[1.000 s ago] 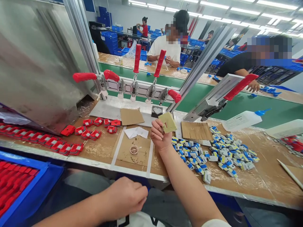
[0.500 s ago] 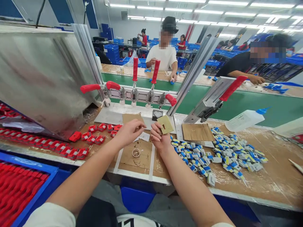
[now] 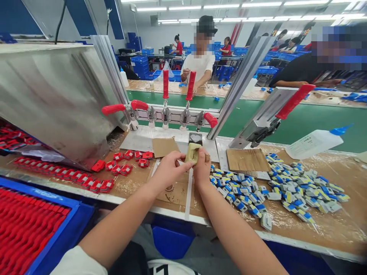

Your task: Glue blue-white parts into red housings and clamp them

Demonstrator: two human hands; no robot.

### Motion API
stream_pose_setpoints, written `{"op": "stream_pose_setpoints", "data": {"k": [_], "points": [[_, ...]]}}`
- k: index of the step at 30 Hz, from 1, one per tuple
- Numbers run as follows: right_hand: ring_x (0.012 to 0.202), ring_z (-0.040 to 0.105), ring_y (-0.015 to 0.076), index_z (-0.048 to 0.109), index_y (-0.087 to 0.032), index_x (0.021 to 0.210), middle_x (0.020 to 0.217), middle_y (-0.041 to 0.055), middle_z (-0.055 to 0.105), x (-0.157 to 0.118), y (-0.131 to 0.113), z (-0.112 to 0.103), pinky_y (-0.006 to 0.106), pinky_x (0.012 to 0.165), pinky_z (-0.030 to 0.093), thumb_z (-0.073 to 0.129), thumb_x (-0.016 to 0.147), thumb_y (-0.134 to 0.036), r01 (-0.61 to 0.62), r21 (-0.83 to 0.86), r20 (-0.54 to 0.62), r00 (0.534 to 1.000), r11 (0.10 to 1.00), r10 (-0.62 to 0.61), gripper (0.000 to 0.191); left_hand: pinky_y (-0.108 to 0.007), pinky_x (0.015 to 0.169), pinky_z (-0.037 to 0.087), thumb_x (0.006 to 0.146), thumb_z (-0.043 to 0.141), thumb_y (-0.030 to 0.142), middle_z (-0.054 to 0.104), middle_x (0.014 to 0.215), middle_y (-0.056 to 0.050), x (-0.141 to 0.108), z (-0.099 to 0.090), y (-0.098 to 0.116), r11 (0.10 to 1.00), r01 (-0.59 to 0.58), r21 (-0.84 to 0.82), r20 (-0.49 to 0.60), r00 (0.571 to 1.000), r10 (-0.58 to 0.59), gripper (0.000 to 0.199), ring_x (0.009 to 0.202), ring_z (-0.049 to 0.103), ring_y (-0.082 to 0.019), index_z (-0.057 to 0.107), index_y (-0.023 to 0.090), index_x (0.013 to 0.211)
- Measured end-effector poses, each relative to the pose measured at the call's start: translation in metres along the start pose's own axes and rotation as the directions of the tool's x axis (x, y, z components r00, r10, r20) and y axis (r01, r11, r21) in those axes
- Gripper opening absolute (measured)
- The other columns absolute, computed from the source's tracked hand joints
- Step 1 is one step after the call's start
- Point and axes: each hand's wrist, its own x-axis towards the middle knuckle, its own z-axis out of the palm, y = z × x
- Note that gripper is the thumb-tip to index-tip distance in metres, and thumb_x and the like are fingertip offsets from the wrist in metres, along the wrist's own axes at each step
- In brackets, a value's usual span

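Over the middle of the bench I hold a small yellowish block with a hollow in its face. My right hand is closed around its right side, fingers partly hidden behind it. At its lower left edge, the thumb and fingers of my left hand close on the block. Just behind it on the white base plate lies a black square with a pale heart-like shape. Below my hands is a cardboard sheet with a small ring-shaped item, partly covered by my left forearm.
Red-handled toggle clamps stand on a metal frame ahead. Red parts lie at left, beside a blue crate. Blue-and-grey parts are heaped at right, near a white bottle. A co-worker stands across the green belt.
My left hand has moved right onto the yellowish block. The block has turned in my right hand, now showing its hollow face. The camera view has shifted slightly.
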Motion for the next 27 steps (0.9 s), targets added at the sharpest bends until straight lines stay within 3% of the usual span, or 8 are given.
{"op": "stream_pose_setpoints", "data": {"k": [2, 6, 13, 17, 27], "points": [[0.049, 0.041, 0.0142, 0.051, -0.026, 0.083, 0.063, -0.0041, 0.046, -0.003, 0.000, 0.004, 0.030, 0.042, 0.034, 0.057, 0.094, -0.075, 0.065, -0.038, -0.095, 0.993, 0.997, -0.068, 0.050, -0.027, 0.060, 0.038, 0.083, 0.079, 0.061, 0.068, 0.087, -0.004, 0.003, -0.003, -0.010, 0.984, 0.094, -0.150, 0.027, 0.995, -0.091, 0.050, 0.064, 0.049, -0.012, 0.077, 0.015, 0.102], [0.047, 0.044, 0.0131, 0.054, -0.025, 0.084, 0.062, -0.0047, 0.049, -0.005, 0.001, 0.008, 0.028, 0.041, 0.037, 0.056, 0.098, -0.071, 0.093, -0.049, 0.002, 0.996, 0.994, -0.093, 0.048, -0.023, 0.052, 0.027, 0.077, 0.084, 0.061, 0.067, 0.082, -0.002, 0.004, -0.009, -0.022, 0.915, 0.251, -0.314, 0.116, 0.967, -0.226, 0.061, 0.058, 0.038, -0.007, 0.074, 0.014, 0.115], [0.060, 0.044, 0.0136, 0.046, -0.024, 0.078, 0.067, -0.0036, 0.044, -0.001, 0.004, 0.003, 0.027, 0.054, 0.035, 0.049, 0.105, -0.066, 0.194, -0.172, 0.098, 0.979, 0.966, -0.179, 0.049, -0.025, 0.066, 0.038, 0.079, 0.085, 0.058, 0.072, 0.100, -0.008, 0.002, -0.013, -0.020, 0.909, 0.233, -0.347, 0.151, 0.970, -0.191, 0.054, 0.075, 0.050, -0.012, 0.077, 0.015, 0.109], [0.063, 0.041, 0.0142, 0.043, -0.024, 0.075, 0.067, -0.0034, 0.042, -0.001, -0.002, 0.005, 0.028, 0.058, 0.032, 0.047, 0.105, -0.066, 0.250, -0.208, 0.114, 0.966, 0.946, -0.230, 0.052, -0.026, 0.068, 0.037, 0.080, 0.083, 0.059, 0.073, 0.102, -0.008, 0.002, -0.011, -0.021, 0.912, 0.226, -0.344, 0.143, 0.972, -0.186, 0.054, 0.076, 0.048, -0.013, 0.077, 0.015, 0.111], [0.061, 0.040, 0.0136, 0.040, -0.024, 0.073, 0.065, -0.0042, 0.041, 0.001, 0.001, 0.008, 0.028, 0.058, 0.032, 0.047, 0.103, -0.069, 0.251, -0.209, 0.121, 0.966, 0.945, -0.230, 0.055, -0.026, 0.072, 0.037, 0.076, 0.087, 0.060, 0.075, 0.104, -0.009, 0.007, -0.014, -0.025, 0.892, 0.269, -0.364, 0.189, 0.959, -0.212, 0.056, 0.082, 0.055, -0.015, 0.078, 0.014, 0.108]]}}
